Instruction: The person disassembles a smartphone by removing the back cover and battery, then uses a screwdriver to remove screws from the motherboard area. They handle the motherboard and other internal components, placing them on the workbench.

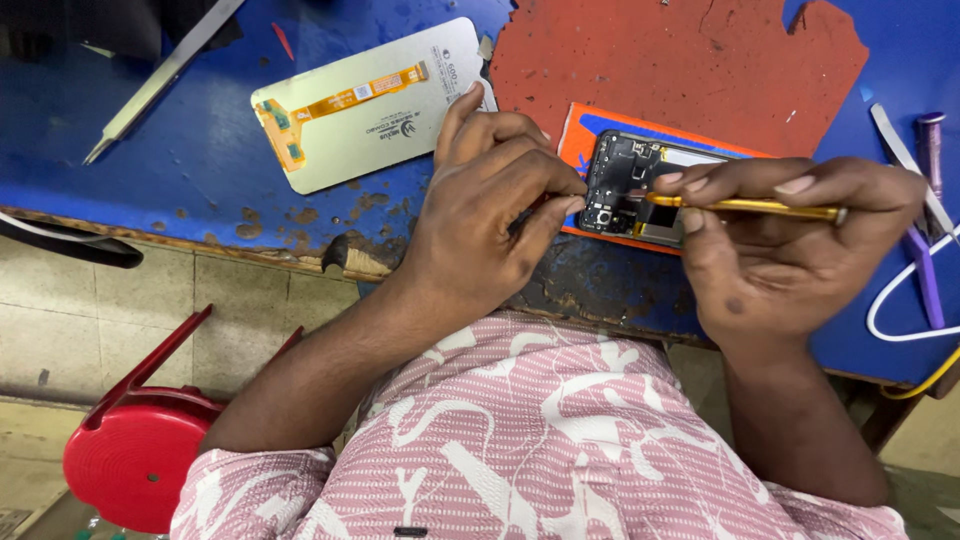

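Observation:
An opened phone body (628, 185) with its black inner boards showing lies on an orange and blue pad (577, 131) at the edge of the blue bench. My left hand (490, 215) curls against the phone's left edge and steadies it with thumb and fingertips. My right hand (775, 245) grips a yellow-handled screwdriver (760, 208), held level. Its tip touches the lower part of the phone's inside.
A detached phone screen (370, 105) with an orange flex cable lies face down at the back left. Metal tweezers (165, 75) rest farther left. A worn red mat (680, 60) lies behind the phone. Purple tools (928, 260) and a white cable (900, 295) lie at right. A red stool (135, 455) stands below.

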